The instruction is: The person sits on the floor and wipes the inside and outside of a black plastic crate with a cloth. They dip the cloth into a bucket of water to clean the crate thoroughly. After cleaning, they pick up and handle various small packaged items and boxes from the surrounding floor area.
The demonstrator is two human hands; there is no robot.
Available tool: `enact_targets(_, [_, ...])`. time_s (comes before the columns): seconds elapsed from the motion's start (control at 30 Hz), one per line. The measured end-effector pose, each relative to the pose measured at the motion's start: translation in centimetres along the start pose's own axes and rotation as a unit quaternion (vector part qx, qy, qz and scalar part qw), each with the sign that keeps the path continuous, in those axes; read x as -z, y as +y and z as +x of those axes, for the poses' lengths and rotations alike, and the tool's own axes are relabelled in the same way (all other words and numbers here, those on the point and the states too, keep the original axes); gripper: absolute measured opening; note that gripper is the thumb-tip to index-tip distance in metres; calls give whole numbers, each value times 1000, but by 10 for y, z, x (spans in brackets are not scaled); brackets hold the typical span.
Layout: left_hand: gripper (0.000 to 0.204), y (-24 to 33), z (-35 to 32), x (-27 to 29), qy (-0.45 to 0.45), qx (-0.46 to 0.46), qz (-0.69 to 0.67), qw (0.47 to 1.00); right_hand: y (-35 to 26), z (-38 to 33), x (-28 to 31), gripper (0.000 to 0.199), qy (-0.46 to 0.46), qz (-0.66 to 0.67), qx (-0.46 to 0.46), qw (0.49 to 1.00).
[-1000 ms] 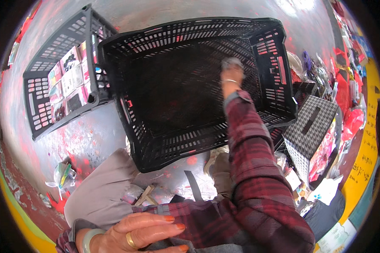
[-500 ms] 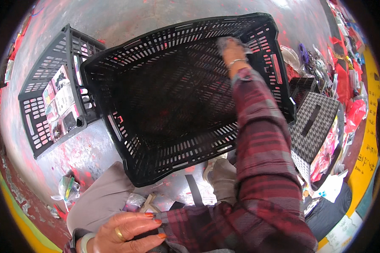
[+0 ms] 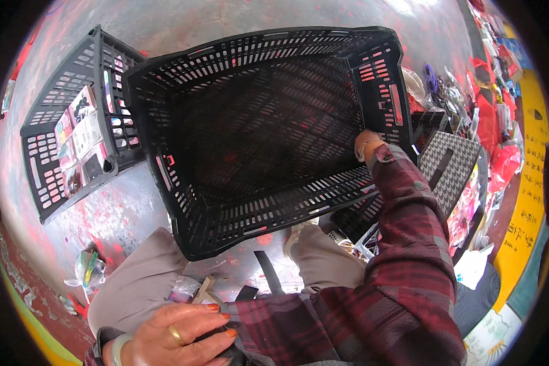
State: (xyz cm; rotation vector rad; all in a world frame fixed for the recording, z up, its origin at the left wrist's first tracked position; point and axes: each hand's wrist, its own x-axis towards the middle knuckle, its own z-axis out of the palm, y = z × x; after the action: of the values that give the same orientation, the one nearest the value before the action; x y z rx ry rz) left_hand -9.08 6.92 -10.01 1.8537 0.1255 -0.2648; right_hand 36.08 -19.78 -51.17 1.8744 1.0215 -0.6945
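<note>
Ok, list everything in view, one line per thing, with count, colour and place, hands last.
large crate: one, black, empty, centre, on the grey paint-stained floor
small crate: one, black, left of the large crate, holding printed packets
checked box: one, black and white, right
mixed bags and wrappers: many, mostly red, right edge
wrapper scraps: a few, lower left
right hand: at the large crate's right wall, plaid sleeve
left hand: bottom edge, ring and bangle, resting on dark cloth

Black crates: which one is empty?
The large centre crate gripped by the right hand; the smaller crate on the left holds printed booklets.
</note>
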Motion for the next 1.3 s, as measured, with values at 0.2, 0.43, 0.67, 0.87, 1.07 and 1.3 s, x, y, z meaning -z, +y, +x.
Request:
enact_targets(0.2, [31, -1, 7, -3, -9, 23, -5, 1000, 37, 14, 108, 22, 336, 81, -69, 936])
enact_targets(0.43, [30, -3, 6, -5, 16, 22, 35, 999, 47, 39, 55, 30, 383, -39, -4, 923])
enact_targets(0.67, [39, -10, -10, -13, -26, -7, 115, 993, -19, -21, -42, 29, 103, -3, 86, 991])
enact_targets(0.87, [39, -10, -21, -14, -14, -15, 113, 993, -95, -60, 26, 25, -37, -89, 366, 926])
enact_targets(1.07, [39, -10, -36, -19, 3, -10, 129, 992, -297, -91, 108, 19, 14, 309, 455, 835])
enact_targets(1.3, [34, -8, -34, -7, 10, -15, 77, 997, -424, 11, 209, 22, 196, 761, 73, 614])
